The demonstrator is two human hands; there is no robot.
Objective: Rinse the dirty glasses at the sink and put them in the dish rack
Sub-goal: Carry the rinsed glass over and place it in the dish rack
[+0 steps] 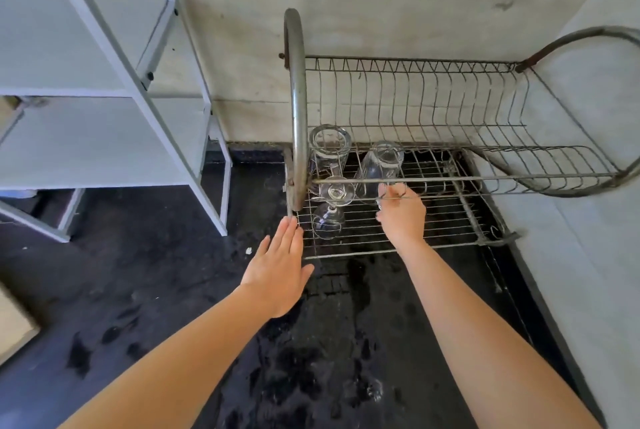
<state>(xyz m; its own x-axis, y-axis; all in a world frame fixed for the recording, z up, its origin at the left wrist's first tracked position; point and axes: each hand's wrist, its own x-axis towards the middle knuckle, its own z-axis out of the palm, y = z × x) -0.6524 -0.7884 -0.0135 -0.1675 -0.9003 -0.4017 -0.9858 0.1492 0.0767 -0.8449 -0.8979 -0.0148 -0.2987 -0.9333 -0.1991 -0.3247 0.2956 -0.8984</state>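
Right grip (403, 217): curled round the lower end of a tilted tall glass (379, 165), partly behind the upper tier's front bar.
Left grip (280, 265): flat, fingers straight and together, tips touching the front-left corner of the dish rack (298, 99).
Other glasses: upturned tumbler (329, 144) at the lower tier's back-left; stemmed glass (329, 217) just in front of it, foot up and bowl down.
Counter (173, 290): black, wet, with puddles before the rack.
White shelf unit (104, 137): left of the rack, against the wall.
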